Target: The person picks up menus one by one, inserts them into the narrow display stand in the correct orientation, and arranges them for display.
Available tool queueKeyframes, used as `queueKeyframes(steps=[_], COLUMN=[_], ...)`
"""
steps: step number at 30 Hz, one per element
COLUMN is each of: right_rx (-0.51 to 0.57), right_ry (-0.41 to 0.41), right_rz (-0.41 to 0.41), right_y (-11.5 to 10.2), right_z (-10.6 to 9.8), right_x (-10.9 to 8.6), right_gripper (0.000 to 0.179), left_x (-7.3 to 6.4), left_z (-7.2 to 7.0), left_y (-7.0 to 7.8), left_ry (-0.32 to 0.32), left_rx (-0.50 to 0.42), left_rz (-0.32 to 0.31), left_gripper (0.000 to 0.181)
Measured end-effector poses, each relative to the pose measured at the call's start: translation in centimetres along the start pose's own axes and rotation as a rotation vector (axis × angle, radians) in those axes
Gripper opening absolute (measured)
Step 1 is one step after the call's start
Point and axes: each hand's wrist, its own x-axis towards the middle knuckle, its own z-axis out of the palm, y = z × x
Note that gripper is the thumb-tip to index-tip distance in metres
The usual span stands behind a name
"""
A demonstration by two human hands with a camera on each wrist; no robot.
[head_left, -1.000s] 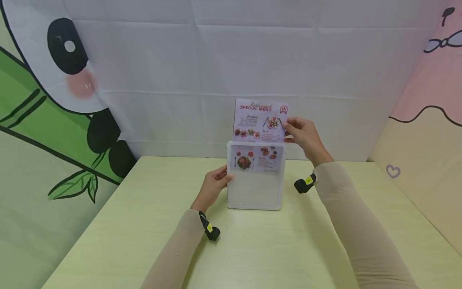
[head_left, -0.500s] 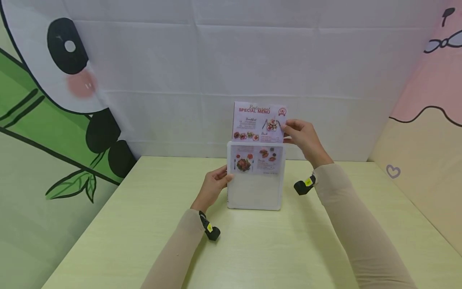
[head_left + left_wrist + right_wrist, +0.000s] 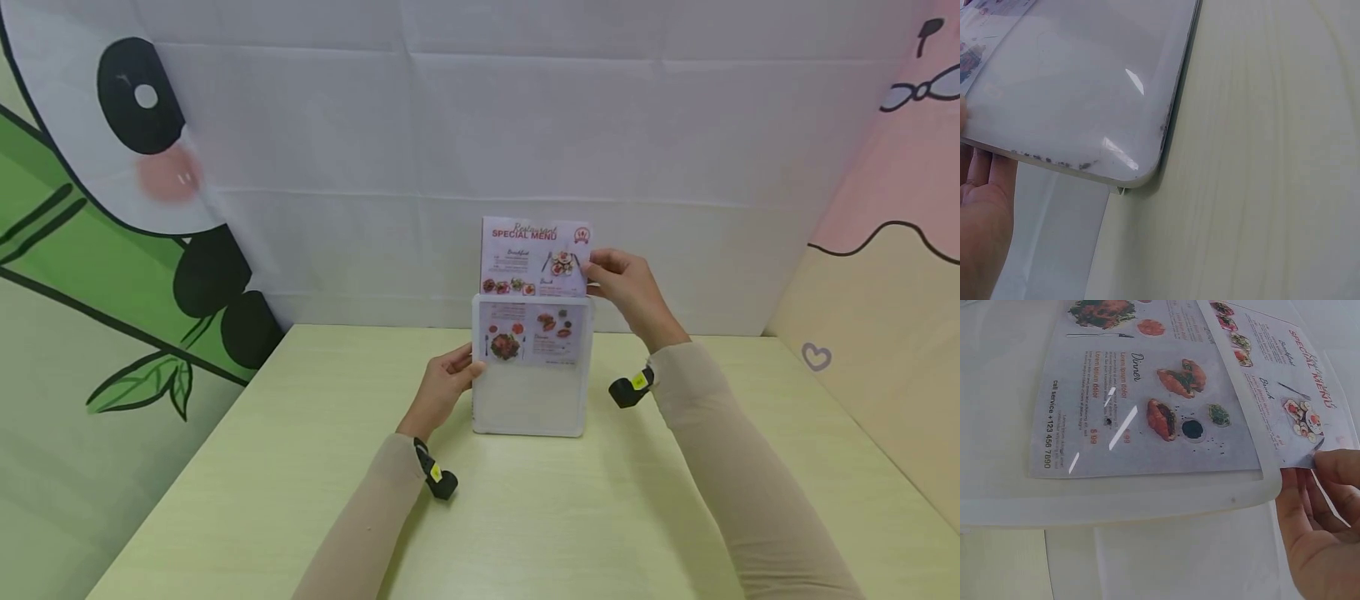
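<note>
Restaurant menu (image 3: 528,265): lower part inside the white display frame (image 3: 529,402), top above its rim.
Right hand (image 3: 628,290): fingers pinch the menu's side edge.
Left hand (image 3: 438,390): fingers grip the frame's left side.
Risk: skewed pressure could buckle the menu.

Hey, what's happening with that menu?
A person's right grip pinches the side of the menu, while the left grip holds the edge of a white, see-through holder. The menu is only partway in: its lower part shows inside the holder, short of the bottom, and its top sticks out above.
</note>
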Motion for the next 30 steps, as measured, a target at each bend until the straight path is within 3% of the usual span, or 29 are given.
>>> queueKeyframes(steps=[7,18,30], right_rx=[0.021,0.036,0.031], right_ry=[0.040,0.078,0.065], right_rz=[-0.003,-0.032,-0.023], right_y=[-0.11,-0.03,-0.04], right_z=[0.37,0.61,0.69], right_x=[0.16,0.14,-0.37], right_gripper=[0.039,0.023,0.026], left_x=[-0.01,-0.05,-0.09], left_z=[0.01,-0.04,0.09], left_y=[0.03,0.24,0.33], left_ry=[-0.006,-0.019,-0.002], left_rx=[-0.004,0.003,-0.002], left_rz=[-0.001,-0.027,-0.014], left_gripper=[0.055,0.054,0.053])
